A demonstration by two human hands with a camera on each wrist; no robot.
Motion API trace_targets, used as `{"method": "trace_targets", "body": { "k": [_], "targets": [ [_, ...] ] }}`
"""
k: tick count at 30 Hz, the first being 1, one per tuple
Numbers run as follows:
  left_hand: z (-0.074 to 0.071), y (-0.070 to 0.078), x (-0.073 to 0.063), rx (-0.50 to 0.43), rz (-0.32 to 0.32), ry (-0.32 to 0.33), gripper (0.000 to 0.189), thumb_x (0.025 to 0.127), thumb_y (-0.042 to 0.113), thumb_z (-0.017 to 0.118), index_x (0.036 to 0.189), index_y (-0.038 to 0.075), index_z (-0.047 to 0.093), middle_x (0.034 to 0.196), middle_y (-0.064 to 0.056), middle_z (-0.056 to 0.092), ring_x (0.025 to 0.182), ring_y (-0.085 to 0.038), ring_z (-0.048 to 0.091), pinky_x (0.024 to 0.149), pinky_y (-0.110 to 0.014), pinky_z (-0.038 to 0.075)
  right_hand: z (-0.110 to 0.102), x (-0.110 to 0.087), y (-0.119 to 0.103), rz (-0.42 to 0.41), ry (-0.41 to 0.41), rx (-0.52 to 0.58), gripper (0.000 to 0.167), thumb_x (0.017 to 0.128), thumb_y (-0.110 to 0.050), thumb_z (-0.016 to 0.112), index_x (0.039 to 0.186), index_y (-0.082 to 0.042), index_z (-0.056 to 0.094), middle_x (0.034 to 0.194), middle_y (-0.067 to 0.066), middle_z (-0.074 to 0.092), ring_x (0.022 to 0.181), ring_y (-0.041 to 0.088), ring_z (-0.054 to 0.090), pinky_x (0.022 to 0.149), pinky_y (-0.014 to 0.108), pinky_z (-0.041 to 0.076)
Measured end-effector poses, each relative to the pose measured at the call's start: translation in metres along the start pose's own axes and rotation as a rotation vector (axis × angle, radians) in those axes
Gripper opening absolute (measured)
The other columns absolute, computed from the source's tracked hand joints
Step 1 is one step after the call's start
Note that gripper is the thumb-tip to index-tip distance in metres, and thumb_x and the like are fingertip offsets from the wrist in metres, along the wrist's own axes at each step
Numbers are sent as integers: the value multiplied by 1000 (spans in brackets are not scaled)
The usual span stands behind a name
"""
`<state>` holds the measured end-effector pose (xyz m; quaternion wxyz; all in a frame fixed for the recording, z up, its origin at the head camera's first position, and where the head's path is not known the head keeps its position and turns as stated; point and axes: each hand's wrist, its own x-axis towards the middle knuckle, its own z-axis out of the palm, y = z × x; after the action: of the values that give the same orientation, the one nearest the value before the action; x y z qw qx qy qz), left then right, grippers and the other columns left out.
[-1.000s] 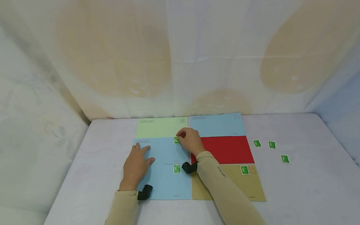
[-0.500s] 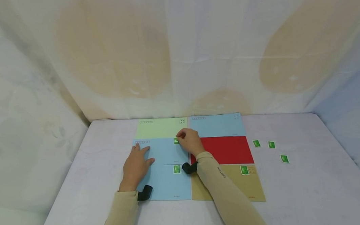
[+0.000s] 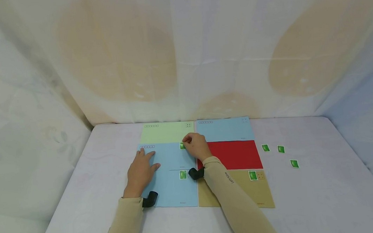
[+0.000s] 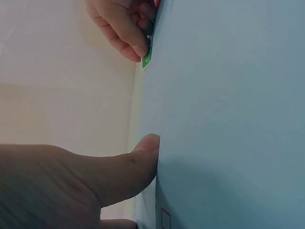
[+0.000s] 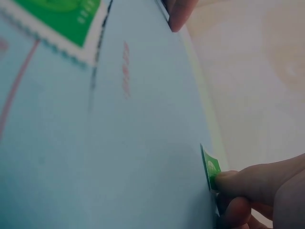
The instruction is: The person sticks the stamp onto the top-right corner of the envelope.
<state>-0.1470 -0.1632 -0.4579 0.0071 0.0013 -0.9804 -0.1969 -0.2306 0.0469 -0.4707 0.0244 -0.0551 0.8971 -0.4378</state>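
Observation:
My right hand (image 3: 198,146) pinches a green postage stamp (image 3: 182,145) at the top right corner of the middle blue envelope (image 3: 168,159). Seen from the right wrist, the thumb lies over one side of this stamp (image 5: 210,164), whose near edge lifts off the paper. My left hand (image 3: 140,175) rests with spread fingers on the left part of the same envelope, by its row of red boxes. The left wrist view shows the left thumb (image 4: 143,160) against the paper. Below lies another blue envelope (image 3: 169,193) bearing a green stamp (image 3: 183,174).
A light green envelope (image 3: 165,132) and a blue one (image 3: 223,130) lie along the back. To the right are a red envelope (image 3: 236,155) and a tan envelope (image 3: 241,194) with a stamp (image 3: 253,175). Three loose stamps (image 3: 281,149) lie on the white tabletop (image 3: 320,194).

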Motion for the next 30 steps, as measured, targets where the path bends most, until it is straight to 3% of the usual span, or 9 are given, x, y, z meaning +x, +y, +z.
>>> {"method": "trace_targets", "body": {
  "k": [30],
  "targets": [
    [-3, -1, -1, -8, 1, -12, 54, 88, 21, 79, 134, -1, 62, 149, -37, 37, 141, -52, 33, 105, -61, 42, 5, -2, -3, 10, 22, -44, 6, 93, -9, 67, 96, -7, 73, 87, 4, 67, 82, 22, 59, 77, 33, 55]
  ]
}}
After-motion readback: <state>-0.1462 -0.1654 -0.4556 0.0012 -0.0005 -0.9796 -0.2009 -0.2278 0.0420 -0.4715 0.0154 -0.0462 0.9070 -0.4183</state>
